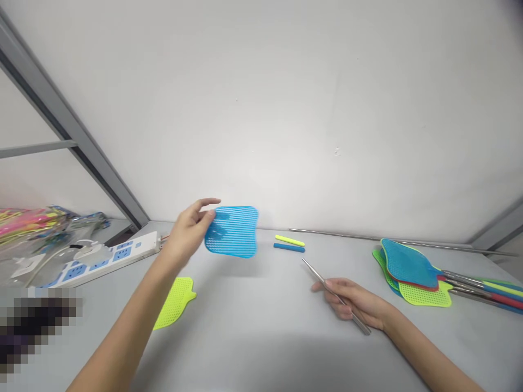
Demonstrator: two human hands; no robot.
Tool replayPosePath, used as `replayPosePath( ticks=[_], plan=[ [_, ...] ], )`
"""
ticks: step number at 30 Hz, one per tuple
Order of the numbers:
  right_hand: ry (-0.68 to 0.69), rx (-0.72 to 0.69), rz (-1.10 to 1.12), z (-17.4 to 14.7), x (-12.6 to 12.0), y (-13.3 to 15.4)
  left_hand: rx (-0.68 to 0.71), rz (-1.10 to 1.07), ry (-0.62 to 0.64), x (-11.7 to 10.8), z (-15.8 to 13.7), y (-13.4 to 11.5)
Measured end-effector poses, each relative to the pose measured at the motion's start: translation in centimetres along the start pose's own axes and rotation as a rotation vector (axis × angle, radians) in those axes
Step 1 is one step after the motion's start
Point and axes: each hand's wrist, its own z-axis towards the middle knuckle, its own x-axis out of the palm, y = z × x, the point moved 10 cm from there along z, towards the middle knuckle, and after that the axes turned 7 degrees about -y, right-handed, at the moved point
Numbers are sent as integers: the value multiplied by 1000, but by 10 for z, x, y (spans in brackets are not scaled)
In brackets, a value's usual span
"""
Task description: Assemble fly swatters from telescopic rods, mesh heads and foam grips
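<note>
My left hand [190, 228] pinches the left edge of a blue fly swatter head [235, 233], raised above the table. Between the thumb and fingers of my right hand [351, 299] rests a slim metal rod [316, 273], tilted with its thicker end toward me. The rod and the swatter head are apart. A yellow-green swatter head [177, 302] lies on the table, partly hidden by my left forearm. Behind, near the wall, a yellow grip sleeve [290, 240] and a blue grip sleeve [289, 247] lie side by side.
Several swatters with metal handles [412, 267] are piled at the right. A long metal rod [347, 235] runs along the wall. At the left are a power strip [122, 256] with a plug and bagged colourful items [36, 228]. Grey frame posts [81, 125] flank the wall.
</note>
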Motion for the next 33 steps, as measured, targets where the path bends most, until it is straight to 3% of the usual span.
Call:
replayPosePath(
  ticks=[2, 5, 8, 11, 22, 33],
  plan=[
    [12, 4, -5, 0, 1, -1, -81, -337, 39, 27, -21, -1],
    [15, 1, 1, 1, 1, -1, -337, -668, 57, 78, -61, 26],
    [2, -7, 15, 2, -1, -1, -627, -864, 98, 125, -106, 58],
    [17, -22, 32, 3, -1, -1, -725, -895, 177, 150, -134, 70],
    [-9, 2, 22, 0, -1, 1, -750, -994, 113, 155, -146, 74],
    [-45, 17, -8, 1, -5, -2, -767, -1155, 154, 161, -141, 71]
  ],
)
